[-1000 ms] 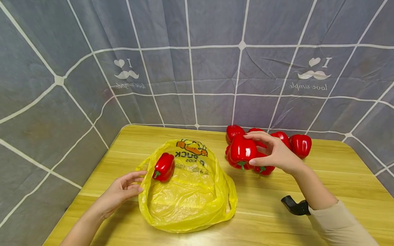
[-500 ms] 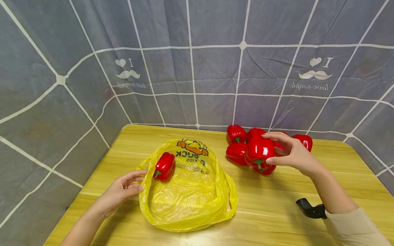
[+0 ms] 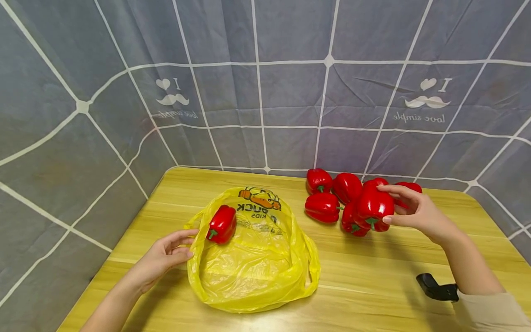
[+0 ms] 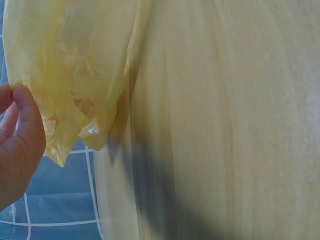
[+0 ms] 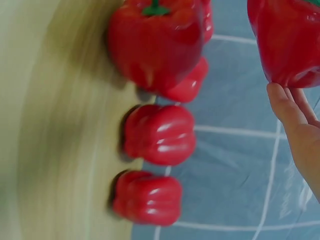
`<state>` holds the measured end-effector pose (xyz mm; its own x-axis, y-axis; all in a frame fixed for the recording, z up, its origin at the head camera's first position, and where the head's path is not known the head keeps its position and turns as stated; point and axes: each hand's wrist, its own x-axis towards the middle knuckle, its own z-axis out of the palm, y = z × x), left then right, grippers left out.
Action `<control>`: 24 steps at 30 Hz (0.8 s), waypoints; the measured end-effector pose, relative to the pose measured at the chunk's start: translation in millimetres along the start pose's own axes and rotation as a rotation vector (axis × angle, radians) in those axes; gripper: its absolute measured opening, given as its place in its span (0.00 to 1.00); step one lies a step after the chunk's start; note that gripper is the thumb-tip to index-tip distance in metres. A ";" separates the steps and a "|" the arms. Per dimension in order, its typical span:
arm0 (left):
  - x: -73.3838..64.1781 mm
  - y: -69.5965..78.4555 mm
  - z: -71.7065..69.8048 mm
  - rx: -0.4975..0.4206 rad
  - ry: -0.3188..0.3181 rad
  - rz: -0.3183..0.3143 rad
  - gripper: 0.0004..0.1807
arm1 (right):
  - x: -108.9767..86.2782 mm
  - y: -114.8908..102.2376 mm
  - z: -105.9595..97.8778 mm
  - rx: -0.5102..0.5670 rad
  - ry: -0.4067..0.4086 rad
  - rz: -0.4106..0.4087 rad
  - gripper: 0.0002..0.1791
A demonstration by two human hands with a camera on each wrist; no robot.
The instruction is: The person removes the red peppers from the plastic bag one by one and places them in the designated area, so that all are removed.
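My right hand [image 3: 427, 216] holds a red bell pepper [image 3: 374, 204] between thumb and fingers, its green stem pointing toward me. In the head view this pepper partly covers others in the pile. The right wrist view shows the held pepper [image 5: 290, 45] raised off the table, fingertips against its end. At the left, my left hand [image 3: 159, 260] pinches the rim of a yellow plastic bag [image 3: 244, 299], thumb and fingers also visible on the film in the left wrist view. Inside the wide-mouthed bag, a red bell pepper [image 3: 222, 224] lies against the left side.
Several more bell peppers lie at the back right, among them one at the rear [image 3: 318, 180] and one in front of it [image 3: 322, 207]. A grey curtain [image 3: 290, 97] with white lines rises behind the wooden table [image 3: 352, 295]. A black wrist device [image 3: 436, 288] sits below my right forearm.
My right hand has moved right across the pile with the held pepper, uncovering peppers on the left side. The left hand and the bag have stayed in place.
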<state>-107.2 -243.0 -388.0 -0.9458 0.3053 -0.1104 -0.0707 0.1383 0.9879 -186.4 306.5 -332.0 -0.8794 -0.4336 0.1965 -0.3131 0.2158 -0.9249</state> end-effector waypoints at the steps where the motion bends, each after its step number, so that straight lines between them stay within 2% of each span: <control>1: 0.0 0.2 -0.1 -0.001 0.000 -0.002 0.27 | -1.9 1.5 -2.2 -0.019 0.006 0.013 0.32; 5: -0.3 1.2 -0.3 0.001 0.003 -0.009 0.28 | -9.5 8.6 -10.8 -0.061 0.027 0.050 0.31; 16: -1.1 3.6 0.4 0.002 0.011 -0.023 0.27 | -30.7 31.6 -31.2 -0.045 0.058 0.092 0.30; 24: -1.6 3.9 0.4 0.002 0.014 -0.017 0.27 | -38.4 51.8 -34.5 -0.099 0.101 0.155 0.29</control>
<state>-105.8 -242.6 -384.0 -0.9488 0.2898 -0.1256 -0.0861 0.1451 0.9857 -181.2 364.5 -376.2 -0.9497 -0.2999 0.0908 -0.2008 0.3603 -0.9109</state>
